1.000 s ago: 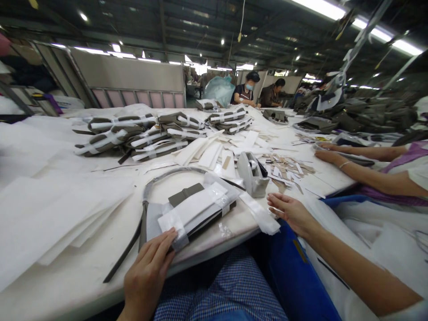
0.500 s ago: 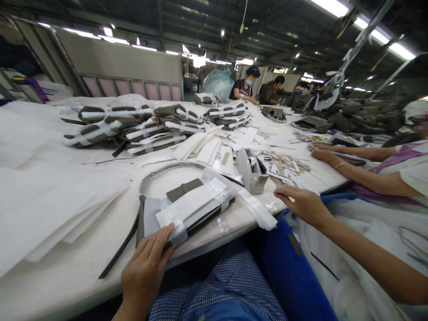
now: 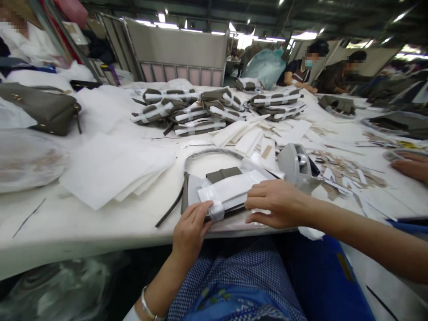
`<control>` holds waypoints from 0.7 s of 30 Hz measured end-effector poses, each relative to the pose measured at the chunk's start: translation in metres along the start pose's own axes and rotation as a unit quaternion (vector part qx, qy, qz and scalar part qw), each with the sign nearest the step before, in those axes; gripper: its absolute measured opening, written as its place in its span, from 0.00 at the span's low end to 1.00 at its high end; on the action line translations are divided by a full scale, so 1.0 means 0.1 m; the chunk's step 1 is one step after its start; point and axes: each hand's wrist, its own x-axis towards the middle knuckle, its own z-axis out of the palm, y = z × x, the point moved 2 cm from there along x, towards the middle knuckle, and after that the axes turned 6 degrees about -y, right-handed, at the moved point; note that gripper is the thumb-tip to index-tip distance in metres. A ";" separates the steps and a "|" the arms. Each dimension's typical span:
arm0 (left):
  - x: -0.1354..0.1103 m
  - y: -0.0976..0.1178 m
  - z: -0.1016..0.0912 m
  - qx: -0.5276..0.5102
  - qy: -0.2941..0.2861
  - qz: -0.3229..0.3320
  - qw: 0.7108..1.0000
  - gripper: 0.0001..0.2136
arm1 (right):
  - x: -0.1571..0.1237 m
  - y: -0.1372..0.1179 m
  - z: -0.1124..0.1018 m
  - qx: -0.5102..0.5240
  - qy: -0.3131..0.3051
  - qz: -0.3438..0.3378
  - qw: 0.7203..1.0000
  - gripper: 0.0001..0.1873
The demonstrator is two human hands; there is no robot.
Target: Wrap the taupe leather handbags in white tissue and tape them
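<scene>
Right hand (image 3: 277, 203) moved onto wrapped strap (image 3: 230, 191), fingers released | left hand (image 3: 190, 229) grasping it

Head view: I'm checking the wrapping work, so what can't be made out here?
In the head view:
Wrapped grey piece: right end hidden under the right hand, near corner under the left hand.
Tape dispenser: base hidden behind the right hand.
Co-worker's hand: cut off by the right edge.
Paper scraps: too small and blurred.

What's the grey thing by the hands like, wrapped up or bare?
Mostly wrapped. White paper covers the grey piece, taped where the left hand holds it; the right hand rests on the other end.
</scene>
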 end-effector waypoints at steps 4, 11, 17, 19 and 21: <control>-0.01 0.01 -0.01 -0.018 -0.003 -0.009 1.000 0.23 | 0.45 0.00 -0.02 -0.030 -0.042 -0.055 0.997 0.16; -0.01 0.01 -0.02 -0.028 0.015 -0.008 0.999 0.23 | 0.91 0.01 -0.02 -0.021 -0.103 -0.094 0.990 0.14; 0.00 0.00 0.00 -0.039 0.019 -0.023 0.999 0.24 | 1.13 0.00 -0.01 -0.031 -0.169 -0.077 0.982 0.11; 0.00 0.00 0.00 -0.043 0.016 -0.025 0.999 0.23 | 1.14 0.00 -0.05 -0.025 -0.181 -0.070 0.981 0.11; 0.00 0.00 -0.01 -0.045 0.020 -0.022 0.999 0.22 | 1.10 -0.02 -0.10 -0.015 -0.187 -0.067 0.980 0.12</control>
